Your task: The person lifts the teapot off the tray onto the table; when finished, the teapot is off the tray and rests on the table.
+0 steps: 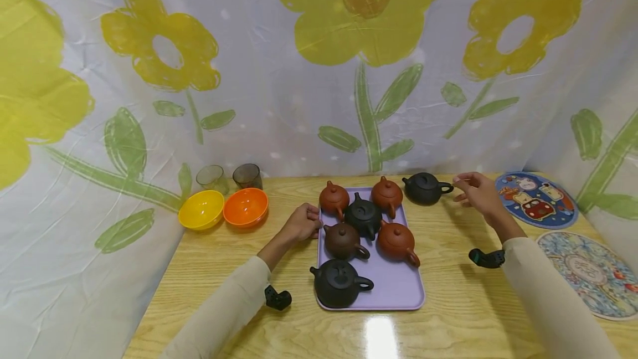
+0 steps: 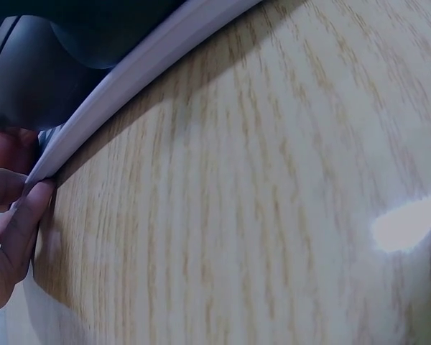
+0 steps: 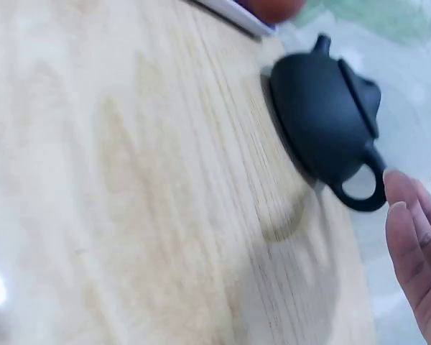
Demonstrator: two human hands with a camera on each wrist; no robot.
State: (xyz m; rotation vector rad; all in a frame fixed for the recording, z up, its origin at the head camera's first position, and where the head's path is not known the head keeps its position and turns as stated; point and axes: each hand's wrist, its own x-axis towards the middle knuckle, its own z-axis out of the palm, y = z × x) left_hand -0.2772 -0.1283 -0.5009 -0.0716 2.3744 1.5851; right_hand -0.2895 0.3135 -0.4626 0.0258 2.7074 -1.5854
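My left hand (image 1: 302,222) pinches the left rim of a lilac tray (image 1: 394,287); in the left wrist view its fingertips (image 2: 37,198) meet at the rim. On the tray stand several teapots: reddish-brown ones (image 1: 397,241), a dark brown one (image 1: 341,240) and black ones (image 1: 336,283). Off the tray, at the back right, another black teapot (image 1: 423,188) sits upright on the table with its handle toward my right hand (image 1: 479,193). That hand's fingers are extended beside the handle; whether they touch it I cannot tell.
Left of the tray are a yellow bowl (image 1: 201,210) and an orange bowl (image 1: 246,208), with two glasses (image 1: 247,176) behind them. Two round mats (image 1: 537,200) lie at the right. A flowered cloth (image 1: 279,98) hangs along the table's back edge.
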